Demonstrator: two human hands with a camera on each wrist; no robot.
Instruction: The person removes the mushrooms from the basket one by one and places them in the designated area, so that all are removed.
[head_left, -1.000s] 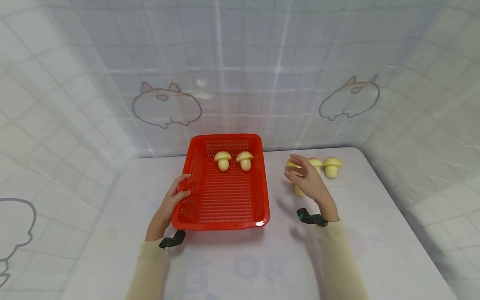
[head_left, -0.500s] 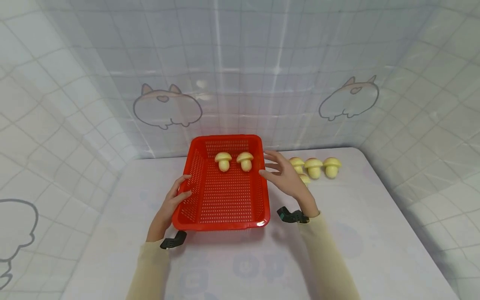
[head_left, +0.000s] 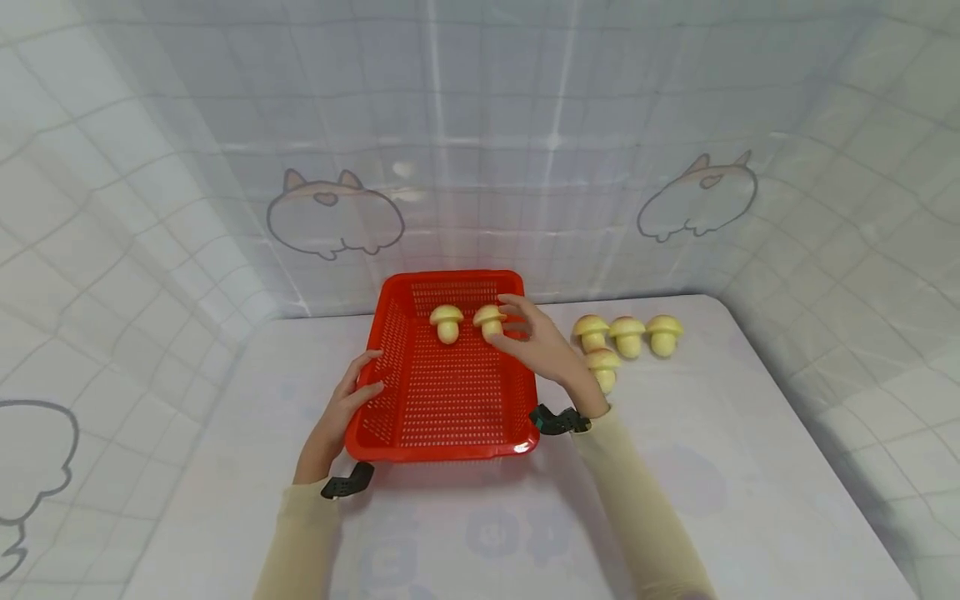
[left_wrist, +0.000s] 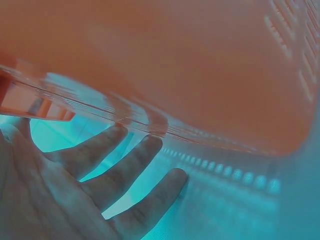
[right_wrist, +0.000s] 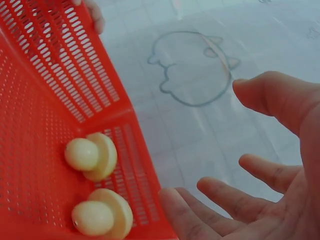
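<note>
Progress looks about one-third: two toy mushrooms (head_left: pixel 447 325) lie inside the red basket (head_left: pixel 442 453), four seem left on the tabletop (head_left: pixel 750 467); left hand (head_left: pixel 341 408) holds the basket's rim, right hand (head_left: pixel 542 340) spreads wide, empty.

I have room to come down over the near half of the basket (head_left: pixel 435 453) — its walls block a sideways approach. Two mushrooms (head_left: pixel 447 323) obstruct its far end, with a narrow gap between them. The left hand (head_left: pixel 337 412) occupies the left rim, the right hand (head_left: pixel 542 343) the space above the right — four more mushrooms (head_left: pixel 627 336) obstruct the table (head_left: pixel 750 483) farther right.
</note>
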